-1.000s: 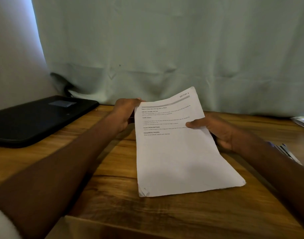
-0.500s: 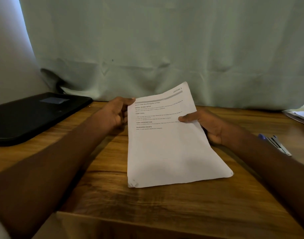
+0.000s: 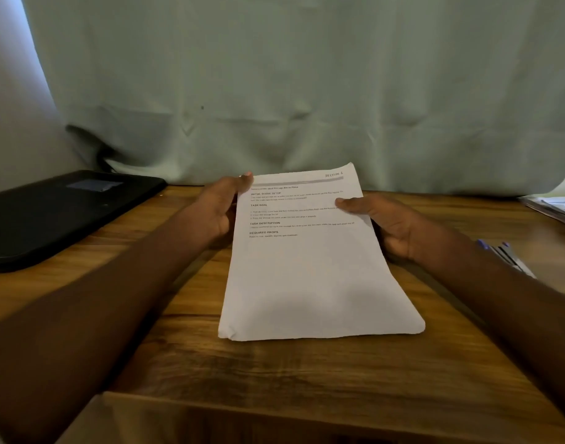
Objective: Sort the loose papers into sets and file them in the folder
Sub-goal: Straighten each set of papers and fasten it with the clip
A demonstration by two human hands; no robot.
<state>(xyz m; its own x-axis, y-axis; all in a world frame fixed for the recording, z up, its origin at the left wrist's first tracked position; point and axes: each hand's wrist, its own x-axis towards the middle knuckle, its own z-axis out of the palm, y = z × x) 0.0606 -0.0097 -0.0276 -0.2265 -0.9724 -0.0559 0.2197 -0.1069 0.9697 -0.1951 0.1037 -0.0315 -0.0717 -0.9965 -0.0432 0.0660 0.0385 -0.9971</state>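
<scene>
A stack of papers (image 3: pixel 310 267) stands tilted on the wooden bench (image 3: pixel 178 363), its near edge resting on the wood and its far, printed end lifted off it between both hands. The left hand (image 3: pixel 218 206) grips the stack's left edge near the top, with the thumb tip at the upper left corner of the top sheet and the fingers behind the stack, hidden from view. The right hand (image 3: pixel 388 224) holds the right edge a little lower, the thumb pressed flat onto the printed face beside the lines of text and the fingers curled beneath the stack. The top sheet reads "SECTION 1" at its upper right corner, with headings below; the lower half of the page is blank. The near left corner of the stack looks slightly creased, though the picture is soft there. A black folder (image 3: pixel 60 213) lies flat on the bench to the left, well apart from the papers. A few pens (image 3: pixel 505 256) lie just beyond the right forearm, and more papers (image 3: pixel 556 208) sit at the far right edge. A pale green curtain (image 3: pixel 307 91) hangs behind the bench.
</scene>
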